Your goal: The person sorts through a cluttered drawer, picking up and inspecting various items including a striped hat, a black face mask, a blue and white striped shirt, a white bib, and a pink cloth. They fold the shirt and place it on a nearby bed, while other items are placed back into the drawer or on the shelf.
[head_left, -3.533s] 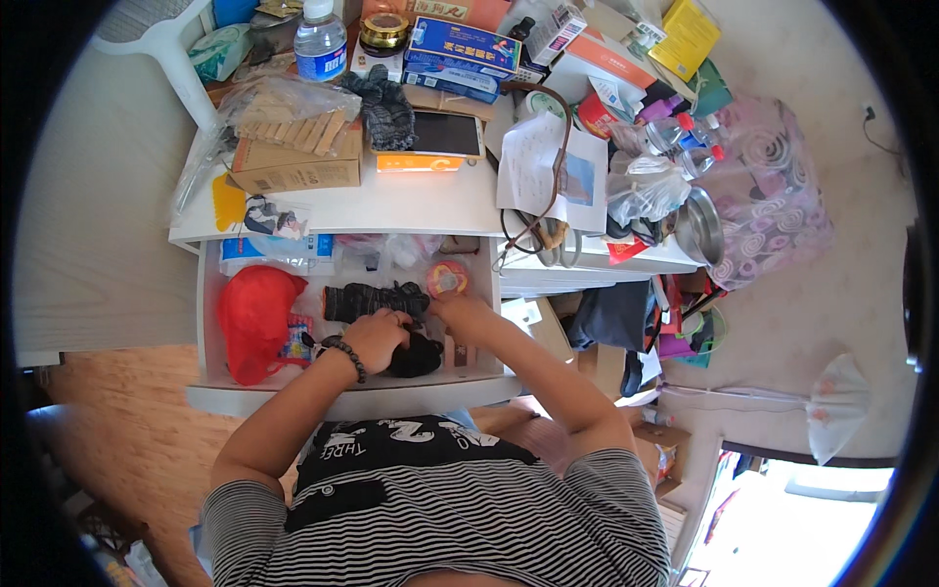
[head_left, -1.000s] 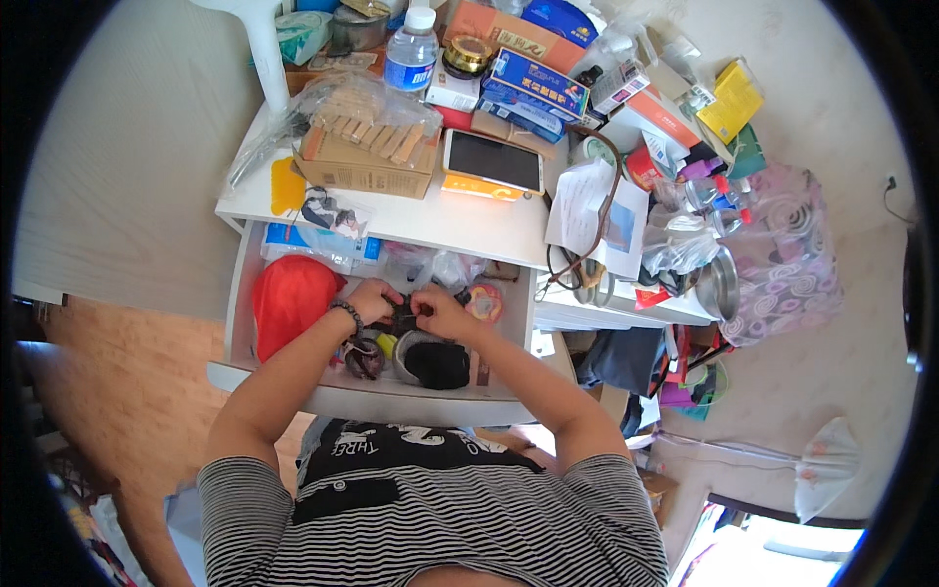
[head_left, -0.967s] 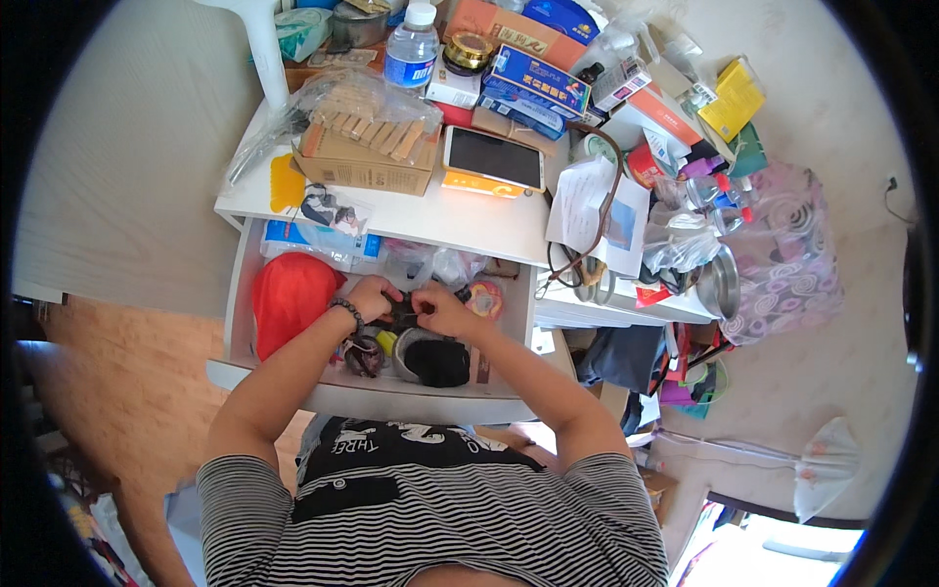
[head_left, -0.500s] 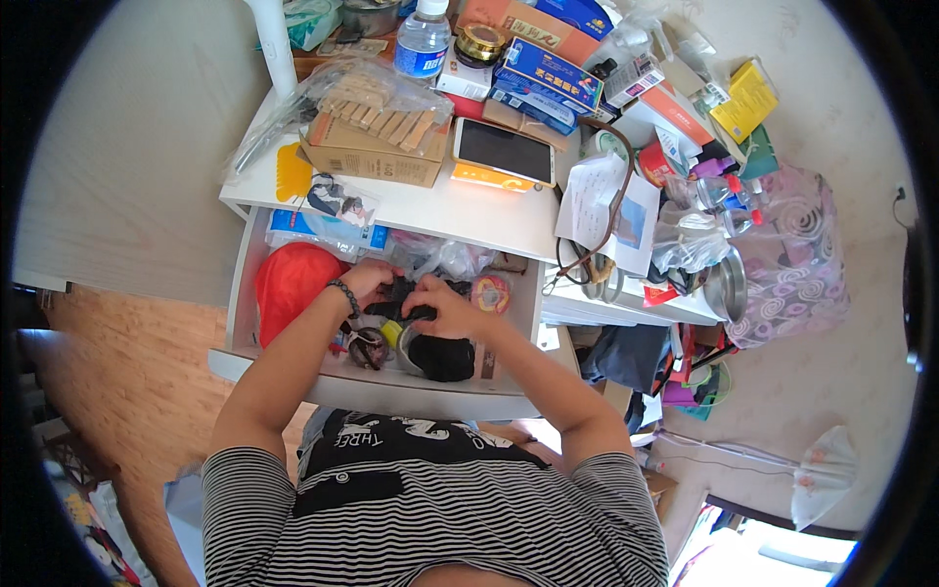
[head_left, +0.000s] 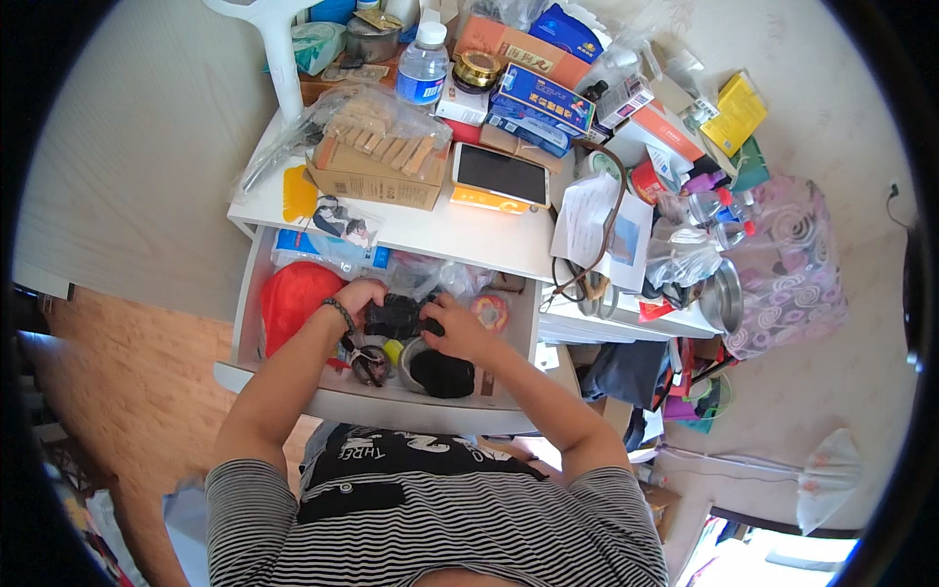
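Note:
Inside the pulled-out white drawer [head_left: 391, 409], both hands are at a black, folded, soft-looking thing [head_left: 394, 316], whose exact kind I cannot make out. My left hand [head_left: 360, 296] grips its left end, with the fingers curled. At its right end, my right hand [head_left: 453, 328] pinches the edge. A red cloth-like bundle [head_left: 293, 305] lies beside my left hand. Nearer the drawer's front are a dark round coil [head_left: 371, 366], a small yellow-green item [head_left: 393, 350] and a grey-and-black rounded thing [head_left: 440, 374]. Right of my right hand sits a pink-and-yellow round item [head_left: 490, 312].
Clear plastic bags [head_left: 430, 274] fill the drawer's back. On the white top above stand a cardboard box [head_left: 377, 181] under bagged wooden pieces, a white phone [head_left: 501, 174] on an orange box, a water bottle [head_left: 422, 70] and papers [head_left: 602, 225]. A metal bowl [head_left: 722, 298] is at the right.
My hands have moved slightly apart, and the black thing now shows broader and flatter between them. The whole scene sits a little lower in view.

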A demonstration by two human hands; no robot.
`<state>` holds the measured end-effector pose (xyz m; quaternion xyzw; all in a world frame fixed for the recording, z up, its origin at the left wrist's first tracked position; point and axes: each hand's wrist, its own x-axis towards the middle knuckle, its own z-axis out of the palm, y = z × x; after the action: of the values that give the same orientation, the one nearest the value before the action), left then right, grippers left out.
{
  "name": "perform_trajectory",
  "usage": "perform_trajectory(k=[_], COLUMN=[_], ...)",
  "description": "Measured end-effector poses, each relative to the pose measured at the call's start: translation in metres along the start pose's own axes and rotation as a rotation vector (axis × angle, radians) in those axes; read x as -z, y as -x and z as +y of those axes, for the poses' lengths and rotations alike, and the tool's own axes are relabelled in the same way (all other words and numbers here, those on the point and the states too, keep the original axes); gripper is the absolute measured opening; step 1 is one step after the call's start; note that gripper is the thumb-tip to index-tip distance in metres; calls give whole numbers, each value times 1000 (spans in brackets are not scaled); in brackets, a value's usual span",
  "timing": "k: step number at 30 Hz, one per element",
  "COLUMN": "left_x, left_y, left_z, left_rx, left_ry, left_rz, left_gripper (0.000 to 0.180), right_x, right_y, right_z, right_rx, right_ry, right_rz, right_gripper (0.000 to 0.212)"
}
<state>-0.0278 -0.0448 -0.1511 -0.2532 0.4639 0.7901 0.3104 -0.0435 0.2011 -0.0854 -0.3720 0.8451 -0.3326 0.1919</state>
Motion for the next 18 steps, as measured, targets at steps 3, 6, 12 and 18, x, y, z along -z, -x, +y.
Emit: perform_trajectory(k=[3,6,12,18], left_x=[-33,-41,-60,-78], left_y=[25,38,65,102], left_z=[15,-4,7,17], left_rx=[-457,-497,-609,-651], left_ry=[-1209,-1659,-1796,-1407], left_rz=[340,482,487,232], left_gripper=[12,22,19,18], right_x=[5,20,117,130], right_y=[6,-4,-90,-163], right_z=[2,-24,-114,-115], right_rx=[-14,165,332,-12], right_ry=[25,59,417,451], right_rz=[-14,68,603,590], right_gripper=[26,27,54,55])
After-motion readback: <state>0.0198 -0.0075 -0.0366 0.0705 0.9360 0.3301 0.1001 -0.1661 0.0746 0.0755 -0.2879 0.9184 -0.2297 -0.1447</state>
